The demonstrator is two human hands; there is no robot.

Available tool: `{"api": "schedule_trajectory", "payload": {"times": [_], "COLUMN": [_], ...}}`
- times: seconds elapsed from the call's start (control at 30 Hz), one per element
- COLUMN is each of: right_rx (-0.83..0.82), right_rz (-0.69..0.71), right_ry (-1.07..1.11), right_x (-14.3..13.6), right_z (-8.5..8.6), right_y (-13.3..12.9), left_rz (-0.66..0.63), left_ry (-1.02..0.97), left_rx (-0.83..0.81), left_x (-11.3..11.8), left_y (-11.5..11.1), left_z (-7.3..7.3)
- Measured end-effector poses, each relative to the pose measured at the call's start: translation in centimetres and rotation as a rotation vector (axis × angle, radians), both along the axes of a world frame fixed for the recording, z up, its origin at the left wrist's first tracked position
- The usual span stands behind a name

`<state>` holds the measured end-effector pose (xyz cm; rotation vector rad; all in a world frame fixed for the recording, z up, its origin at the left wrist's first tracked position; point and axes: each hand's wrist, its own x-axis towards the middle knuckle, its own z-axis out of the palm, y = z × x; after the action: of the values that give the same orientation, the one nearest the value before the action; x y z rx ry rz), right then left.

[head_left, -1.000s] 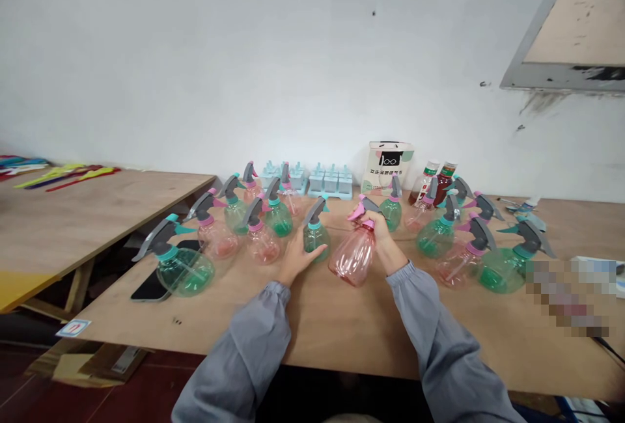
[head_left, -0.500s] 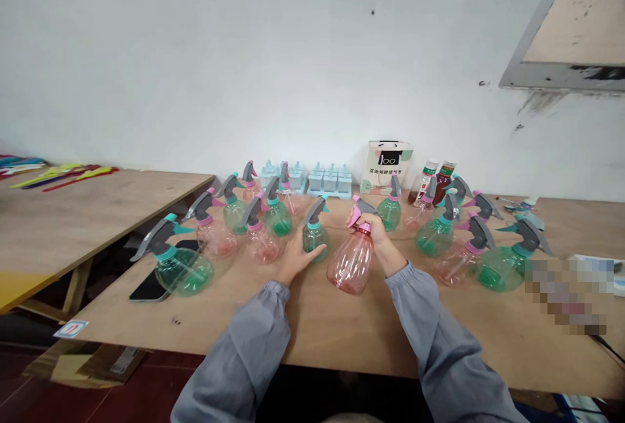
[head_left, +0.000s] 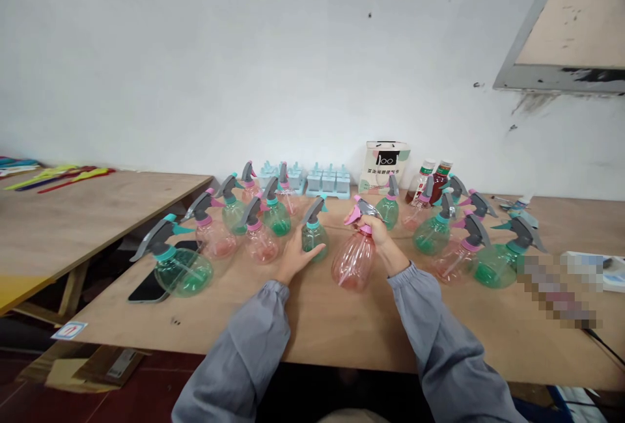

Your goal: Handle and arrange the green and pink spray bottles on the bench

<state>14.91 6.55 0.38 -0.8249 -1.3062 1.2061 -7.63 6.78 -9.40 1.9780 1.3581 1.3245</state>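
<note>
My right hand is closed round the neck and grey-and-pink trigger head of a pink clear spray bottle, in front of me. The bottle leans slightly, with its nozzle pointing left. My left hand cups a smaller-looking green spray bottle from the left side. Its thumb stretches across the front of the green bottle, while its other fingers are partly hidden along the side. A pink spray bottle stands left of this hand. Another green spray bottle is behind my right hand.
Several pink and green spray bottles stand on both sides, including a green one beside a phone. Pale blue ice-pop moulds, a paper bag and sauce bottles line the wall. A second table is left.
The pink bottle in my right hand has shifted slightly right and stands a little more upright. My left hand stays at the green bottle. The view has shifted a little.
</note>
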Motion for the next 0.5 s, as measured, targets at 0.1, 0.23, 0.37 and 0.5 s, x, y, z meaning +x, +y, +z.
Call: {"api": "schedule_trajectory", "payload": {"times": [0.1, 0.23, 0.37, 0.5], "right_rx": [0.055, 0.092, 0.199, 0.277], "right_rz": [-0.136, -0.450, -0.728, -0.858], "right_ry": [-0.065, -0.162, -0.206, -0.227], "right_x": [1.6, 5.6, 9.0, 10.1], "right_z": [-0.4, -1.2, -2.2, -3.1], "right_y": [-0.2, 0.0, 0.4, 0.9], "left_rz": [0.005, 0.012, 0.024, 0.016], "left_ry": [-0.011, -0.016, -0.016, -0.025], "left_rx": [0.001, 0.010, -0.007, -0.005], "left_x": [0.0, 0.0, 0.1, 0.2], "left_y": [0.1, 0.2, 0.1, 0.0], "left_z": [-0.2, -0.2, -0.2, -0.1]}}
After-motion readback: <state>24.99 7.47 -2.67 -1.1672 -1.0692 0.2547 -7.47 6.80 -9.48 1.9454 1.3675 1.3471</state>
